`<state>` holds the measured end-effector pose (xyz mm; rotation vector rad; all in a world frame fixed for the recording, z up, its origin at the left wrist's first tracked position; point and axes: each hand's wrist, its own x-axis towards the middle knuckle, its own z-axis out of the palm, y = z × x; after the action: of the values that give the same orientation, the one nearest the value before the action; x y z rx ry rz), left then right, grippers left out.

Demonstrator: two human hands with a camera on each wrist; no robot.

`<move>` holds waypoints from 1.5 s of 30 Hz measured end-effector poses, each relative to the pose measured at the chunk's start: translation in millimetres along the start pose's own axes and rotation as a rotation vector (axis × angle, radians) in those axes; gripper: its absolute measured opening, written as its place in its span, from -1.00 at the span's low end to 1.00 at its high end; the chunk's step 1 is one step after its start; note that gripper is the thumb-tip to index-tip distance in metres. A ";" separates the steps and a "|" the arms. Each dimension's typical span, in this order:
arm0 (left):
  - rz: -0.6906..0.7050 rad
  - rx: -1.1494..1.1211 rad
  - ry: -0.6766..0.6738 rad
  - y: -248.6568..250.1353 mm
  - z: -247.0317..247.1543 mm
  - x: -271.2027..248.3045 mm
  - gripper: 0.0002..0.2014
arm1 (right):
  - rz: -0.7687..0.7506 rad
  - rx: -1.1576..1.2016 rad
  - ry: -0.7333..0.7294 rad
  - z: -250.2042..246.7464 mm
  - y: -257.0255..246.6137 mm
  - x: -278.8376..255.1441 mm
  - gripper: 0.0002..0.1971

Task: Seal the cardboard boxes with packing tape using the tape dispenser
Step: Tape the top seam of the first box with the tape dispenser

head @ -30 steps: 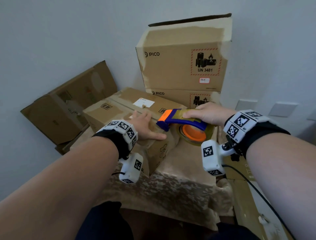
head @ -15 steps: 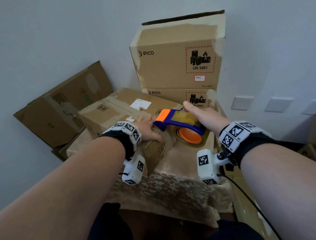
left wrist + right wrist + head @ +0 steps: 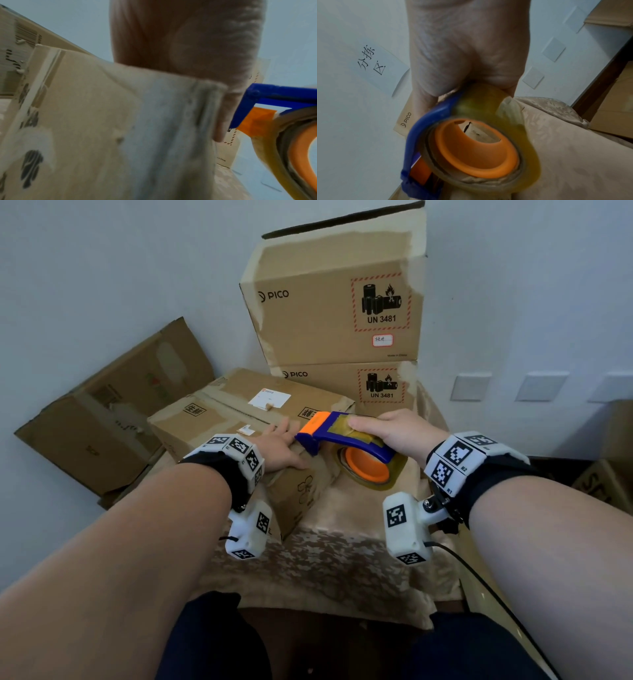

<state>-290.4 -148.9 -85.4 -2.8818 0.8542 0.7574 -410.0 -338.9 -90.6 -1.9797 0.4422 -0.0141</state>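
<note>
A brown cardboard box (image 3: 219,412) lies on the cloth-covered table (image 3: 342,559), flaps closed, a seam running along its top. My left hand (image 3: 281,446) presses flat on the near right corner of its top, fingers straight. My right hand (image 3: 394,429) grips the blue and orange tape dispenser (image 3: 346,440) from above, its orange front end at the box's right edge beside my left fingers. The tape roll (image 3: 481,146) with its orange hub hangs under the palm. In the left wrist view the box's side (image 3: 120,128) fills the picture and the dispenser's blue frame (image 3: 267,97) sits at the right.
Two PICO boxes (image 3: 335,313) are stacked against the wall behind. A flattened carton (image 3: 102,419) leans at the left, beyond the table. More cardboard (image 3: 609,474) lies low at the right. Wall plates (image 3: 469,386) are on the right wall.
The dispenser has stayed at the box's right edge; my right fingers, stretched along its top half a second ago, now curl over it again. My left hand has kept its place.
</note>
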 end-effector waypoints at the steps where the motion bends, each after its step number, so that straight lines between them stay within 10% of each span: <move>1: -0.006 0.001 -0.003 0.2 -0.3 -0.7 -0.11 | 0.001 0.006 -0.003 -0.5 0.9 -2.2 -0.38; 45: 0.035 0.475 0.038 36.6 15.6 -19.0 -0.29 | 0.305 -0.606 -0.060 1.4 -49.6 -1.3 -0.64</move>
<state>-330.3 -167.6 -86.8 -2.4716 0.9396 0.4275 -396.0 -318.8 -47.4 -2.4690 0.7723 0.4141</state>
